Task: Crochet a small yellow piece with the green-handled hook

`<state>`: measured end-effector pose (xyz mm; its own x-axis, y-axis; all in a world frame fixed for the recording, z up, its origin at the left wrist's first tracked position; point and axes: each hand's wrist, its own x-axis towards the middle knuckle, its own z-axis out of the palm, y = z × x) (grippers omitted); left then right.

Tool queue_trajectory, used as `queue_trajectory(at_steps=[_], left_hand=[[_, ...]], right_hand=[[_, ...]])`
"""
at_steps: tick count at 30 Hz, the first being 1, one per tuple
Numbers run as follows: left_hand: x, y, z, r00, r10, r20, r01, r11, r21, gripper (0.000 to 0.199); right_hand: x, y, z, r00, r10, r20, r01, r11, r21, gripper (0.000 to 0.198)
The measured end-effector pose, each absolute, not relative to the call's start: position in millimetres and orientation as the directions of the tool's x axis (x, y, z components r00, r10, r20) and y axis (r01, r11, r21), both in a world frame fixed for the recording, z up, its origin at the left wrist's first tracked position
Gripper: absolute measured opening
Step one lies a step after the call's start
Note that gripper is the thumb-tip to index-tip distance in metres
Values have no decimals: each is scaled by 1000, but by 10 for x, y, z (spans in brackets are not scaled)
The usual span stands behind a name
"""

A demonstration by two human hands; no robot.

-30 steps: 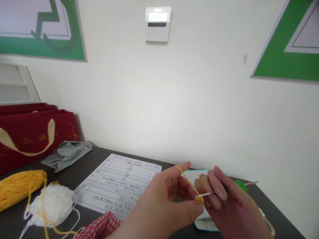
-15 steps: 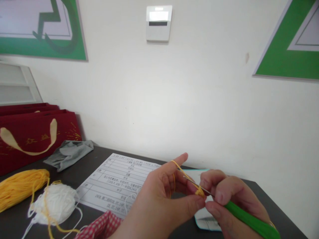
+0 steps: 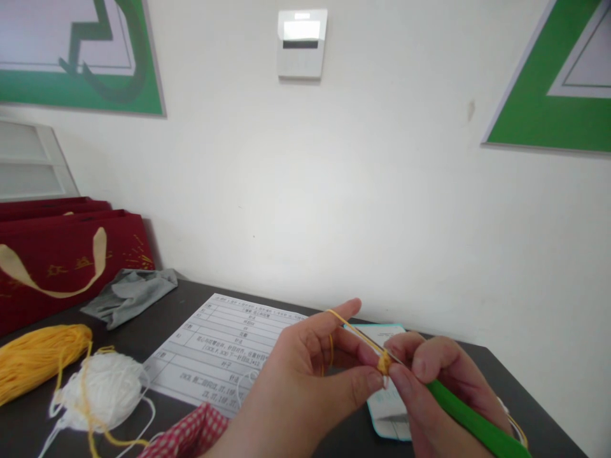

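Observation:
My left hand (image 3: 315,375) pinches a small piece of yellow crochet work (image 3: 383,362) between thumb and fingers. Yellow yarn (image 3: 351,326) runs over its raised index finger down to the piece. In my right hand (image 3: 443,381) is a crochet hook (image 3: 470,416) with a green handle, its thin metal shaft passing through or beside the yellow stitches. The hook's tip lies close along the taut yarn, too fine to make out clearly. Both hands meet above the dark table, in front of a white card with a teal edge (image 3: 389,416).
A printed sheet (image 3: 191,362) lies left of my hands. Further left are a white yarn ball (image 3: 102,391), a yellow skein (image 3: 42,356), grey cloth (image 3: 128,296) and red gift bags (image 3: 71,261). Red checked fabric (image 3: 191,432) is at the front. The wall (image 3: 296,210) rises behind the table.
My right hand has moved slightly left and the hook has slid further through at the yellow piece. More of the white card now shows. The view has shifted slightly.

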<state>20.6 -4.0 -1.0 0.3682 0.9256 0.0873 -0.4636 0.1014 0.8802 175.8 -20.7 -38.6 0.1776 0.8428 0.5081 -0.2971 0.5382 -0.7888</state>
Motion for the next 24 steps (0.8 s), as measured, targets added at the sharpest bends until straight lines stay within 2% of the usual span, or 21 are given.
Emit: queue_trajectory(at_steps=[2,5,7,11,17,20,21,22,24], left_hand=[[211,-51,-10,355,930,94,-432,74,899,49],[213,-71,5,339,932,125,-326,-9,945,20],[213,-80,21,324,935,144,-275,-53,960,11],[210,-89,65,301,942,149,-229,-80,970,10],[218,-143,146,260,959,114,-213,-58,975,12],[223,-188,162,202,976,83,-204,-41,978,46],[224,-201,164,183,979,85,-187,-50,981,51],[225,-211,165,173,980,96,-161,-68,985,48],[228,-223,165,166,979,120,-112,-102,988,28]], right_hand=[[1757,-202,-398,150,865,479,-336,500,-798,19],[1749,-199,-414,137,889,437,-389,454,-801,19],[1741,-201,-418,137,899,415,-418,432,-799,20],[1726,-214,-416,136,899,416,-415,433,-800,20],[1714,-245,-405,184,854,487,-299,521,-799,18],[1725,-253,-415,176,846,503,-288,533,-796,17],[1730,-253,-421,173,844,507,-288,536,-794,18],[1734,-251,-427,171,843,510,-290,538,-791,18],[1738,-245,-434,169,846,506,-302,533,-790,20]])
